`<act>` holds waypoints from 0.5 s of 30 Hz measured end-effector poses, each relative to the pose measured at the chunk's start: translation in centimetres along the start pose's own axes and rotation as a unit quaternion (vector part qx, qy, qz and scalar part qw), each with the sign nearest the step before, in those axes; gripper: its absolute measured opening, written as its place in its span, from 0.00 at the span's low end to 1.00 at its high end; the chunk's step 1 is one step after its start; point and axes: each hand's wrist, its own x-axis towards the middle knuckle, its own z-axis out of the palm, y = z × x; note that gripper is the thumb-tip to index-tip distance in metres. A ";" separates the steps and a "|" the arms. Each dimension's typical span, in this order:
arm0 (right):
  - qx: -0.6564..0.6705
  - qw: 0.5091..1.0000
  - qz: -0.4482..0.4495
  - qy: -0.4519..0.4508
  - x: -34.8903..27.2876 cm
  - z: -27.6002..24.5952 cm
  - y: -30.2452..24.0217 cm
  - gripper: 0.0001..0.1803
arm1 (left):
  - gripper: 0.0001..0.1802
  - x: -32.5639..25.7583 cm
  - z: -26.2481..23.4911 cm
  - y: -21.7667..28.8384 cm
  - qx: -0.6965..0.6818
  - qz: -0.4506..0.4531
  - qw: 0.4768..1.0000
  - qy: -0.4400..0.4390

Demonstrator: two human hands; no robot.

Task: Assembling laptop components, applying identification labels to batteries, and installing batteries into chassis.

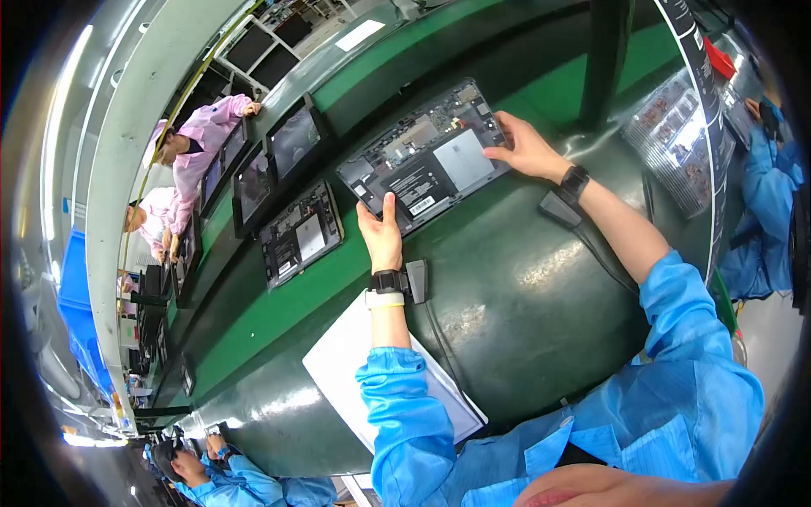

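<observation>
Both my hands grip an opened tablet-like device (414, 133), tilted above the green belt. Its circuit board shows along the far side, with a black battery pack and a silver-grey panel nearer to me. My left hand (382, 235) pinches the near left edge, thumb on top. At the right end, my right hand (525, 150) clasps the edge, thumb over the silver-grey panel; the fingers beneath are hidden. A black wristband sits on each wrist, with a corded black clip by it. Left of the held device, a similar opened device (302, 235) lies on the belt.
Black trays (293, 139) holding dark panels stand on the green belt (253, 325), far left. White sheets (338, 359) lie under my left forearm. A clear tray of small parts (672, 139) stands at right by a dark post (606, 63). Co-workers sit at left, lower left and far right.
</observation>
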 end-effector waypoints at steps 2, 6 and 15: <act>-0.089 0.995 -0.005 0.044 0.2 0.3 -0.4 0.30 | 0.30 -0.1 0.1 1.6 -0.015 -0.003 0.999 -0.033; -0.131 0.988 -0.044 0.071 2.6 1.9 -1.5 0.31 | 0.29 2.6 -1.2 1.9 -0.045 0.025 0.998 -0.020; -0.139 0.987 0.000 0.084 1.7 2.7 -1.5 0.30 | 0.28 2.5 -0.2 1.4 -0.023 0.005 1.000 -0.014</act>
